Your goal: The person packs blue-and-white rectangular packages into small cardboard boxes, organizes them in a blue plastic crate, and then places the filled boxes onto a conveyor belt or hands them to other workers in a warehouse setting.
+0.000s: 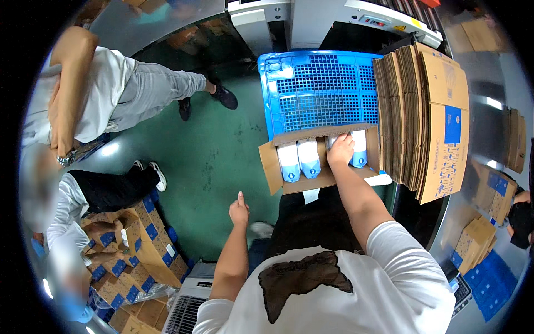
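Note:
An open cardboard box [345,179] stands in front of me with several white-and-blue pouches inside. Two of them, a pouch [288,161] and its neighbour [308,158], fill the left part. Another pouch [359,153] stands at the right. Between them, my right hand [340,149] reaches in, its fingers closed at the top of a further pouch that it mostly covers. My left hand [239,213] hangs over the floor to the left of the box. Its index finger is stretched out, the others look curled, and nothing shows in it.
Behind the box is a blue plastic crate [278,100]; a thick stack of flattened cartons [425,122] stands to its right. At left, one person [150,92] stands with bent arms. Another person's hands [114,236] are at patterned boxes [147,236]. Conveyor equipment [314,25] is ahead.

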`<state>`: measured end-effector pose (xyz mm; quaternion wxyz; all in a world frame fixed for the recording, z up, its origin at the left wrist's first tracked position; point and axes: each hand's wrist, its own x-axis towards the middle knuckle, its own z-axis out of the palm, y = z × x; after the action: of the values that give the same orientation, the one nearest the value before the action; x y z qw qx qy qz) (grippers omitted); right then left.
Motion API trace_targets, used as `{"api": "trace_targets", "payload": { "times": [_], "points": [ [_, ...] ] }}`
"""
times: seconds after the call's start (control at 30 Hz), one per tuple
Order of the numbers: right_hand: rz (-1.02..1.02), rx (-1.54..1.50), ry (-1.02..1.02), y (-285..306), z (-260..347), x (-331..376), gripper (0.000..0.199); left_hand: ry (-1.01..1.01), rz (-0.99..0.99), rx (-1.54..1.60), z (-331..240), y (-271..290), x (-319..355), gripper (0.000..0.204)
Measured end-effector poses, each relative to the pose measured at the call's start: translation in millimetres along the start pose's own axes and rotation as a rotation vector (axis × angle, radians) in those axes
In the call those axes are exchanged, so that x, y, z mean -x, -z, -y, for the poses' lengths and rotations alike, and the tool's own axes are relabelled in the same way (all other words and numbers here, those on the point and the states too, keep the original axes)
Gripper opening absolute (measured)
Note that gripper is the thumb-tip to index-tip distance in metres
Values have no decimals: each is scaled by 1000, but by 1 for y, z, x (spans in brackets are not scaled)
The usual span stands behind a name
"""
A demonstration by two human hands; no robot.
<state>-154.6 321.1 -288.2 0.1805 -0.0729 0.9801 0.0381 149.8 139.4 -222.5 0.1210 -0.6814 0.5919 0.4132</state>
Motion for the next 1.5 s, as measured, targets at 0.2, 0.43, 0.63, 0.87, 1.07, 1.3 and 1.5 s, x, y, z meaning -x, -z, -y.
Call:
{"api": "trace_targets", "payload": {
  "times": [0.2,0.43,0.63,0.87,1.07,1.3,1.5],
  "points": [
    [15,-349,11,58,-27,16,77,-315,-64,34,3,3,2,25],
    [179,-1006,612,179,-14,111,62,-665,558,594,-106,13,62,58],
    [914,-1375,613,192,71,165,51,-640,482,1052,-106,53,97,72],
    [869,-762,828,159,144,242,89,-226,87,1428,-26,76,128,52],
    [762,-275,916,121,163,305,84,-27,-285,1508,49,52,138,53],
    [707,-154,1029,108,156,326,78,-5,-513,1555,74,28,139,56],
    [686,-145,1031,116,160,311,80,-54,-448,1628,59,27,131,52]
  ]
}}
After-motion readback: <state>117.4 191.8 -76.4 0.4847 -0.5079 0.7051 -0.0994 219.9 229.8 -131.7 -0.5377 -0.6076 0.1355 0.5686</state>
